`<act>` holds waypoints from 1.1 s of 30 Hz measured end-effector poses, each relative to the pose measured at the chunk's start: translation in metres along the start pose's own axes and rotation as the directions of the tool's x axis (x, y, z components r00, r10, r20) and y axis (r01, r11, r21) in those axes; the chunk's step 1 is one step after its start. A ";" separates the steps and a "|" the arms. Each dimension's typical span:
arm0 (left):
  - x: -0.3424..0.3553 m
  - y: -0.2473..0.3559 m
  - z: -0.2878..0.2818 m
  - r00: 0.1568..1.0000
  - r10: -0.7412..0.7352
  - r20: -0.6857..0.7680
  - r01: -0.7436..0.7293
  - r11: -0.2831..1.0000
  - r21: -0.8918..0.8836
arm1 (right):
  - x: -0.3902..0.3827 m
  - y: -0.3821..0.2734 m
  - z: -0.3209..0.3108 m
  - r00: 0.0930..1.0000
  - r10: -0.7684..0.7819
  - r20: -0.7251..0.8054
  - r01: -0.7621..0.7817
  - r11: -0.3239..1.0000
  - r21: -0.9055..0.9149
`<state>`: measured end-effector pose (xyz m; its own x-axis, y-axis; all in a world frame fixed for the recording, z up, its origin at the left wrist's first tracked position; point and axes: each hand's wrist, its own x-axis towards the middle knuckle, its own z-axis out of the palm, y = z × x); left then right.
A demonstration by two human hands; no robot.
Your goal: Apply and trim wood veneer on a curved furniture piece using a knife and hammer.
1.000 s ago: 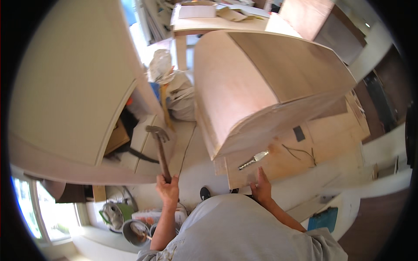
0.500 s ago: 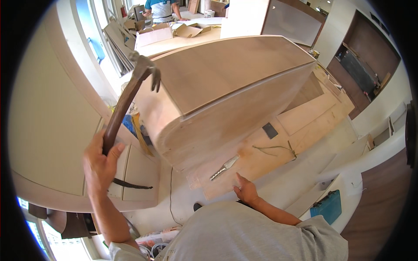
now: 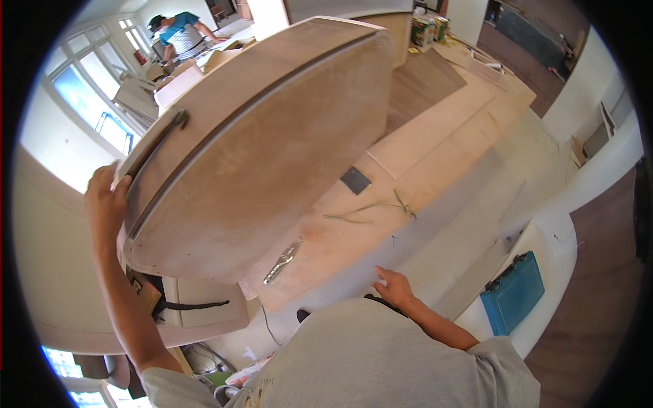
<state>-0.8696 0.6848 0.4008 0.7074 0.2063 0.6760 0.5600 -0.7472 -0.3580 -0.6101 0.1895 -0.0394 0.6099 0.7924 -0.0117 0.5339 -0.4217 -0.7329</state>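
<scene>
A large rounded wooden cabinet is filling the middle and left of the view, its curved side facing the person and its long top strip slanting up to the right. Beneath and beyond it, a plywood sheet is spreading across the pale floor. In the far upper left, a co-worker in a teal and grey shirt is leaning forward over the things there. On the right, a teal case is resting on a white curved ledge.

A claw hammer is lying along the line of the cabinet's top at its left end, its head pointing up and right, away from the person; whether it is touching the wood, I cannot tell. The left hand is clamping round the lower end of its handle. A thin greenish cord is trailing over the plywood. The right hand is hovering well apart from the hammer, near the sheet's close edge, its fingers standing loosely apart. To its left, a silver hand tool is lying on the plywood, and a dark rectangular pad is lying farther off, just beyond the cord.
</scene>
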 end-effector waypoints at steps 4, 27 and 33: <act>-0.018 0.160 -0.015 0.936 -0.320 -0.147 0.198 0.824 -0.531 | -0.027 0.048 -0.037 0.977 0.206 -0.048 -0.202 0.977 0.074; -0.021 0.530 0.269 0.661 0.001 0.751 0.751 -0.013 -0.661 | 0.066 0.138 -0.173 0.700 0.691 -0.184 -0.454 0.628 0.631; -0.012 0.591 0.413 0.424 -0.219 0.879 0.903 0.185 -0.389 | 0.074 0.186 -0.231 0.601 0.778 -0.185 -0.448 0.519 0.728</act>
<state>-0.3692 0.5013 -0.0854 0.5560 0.8064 -0.2015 0.5745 -0.1977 0.7943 -0.3302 0.0679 -0.0198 0.8902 0.0663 -0.4508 -0.4220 -0.2531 -0.8705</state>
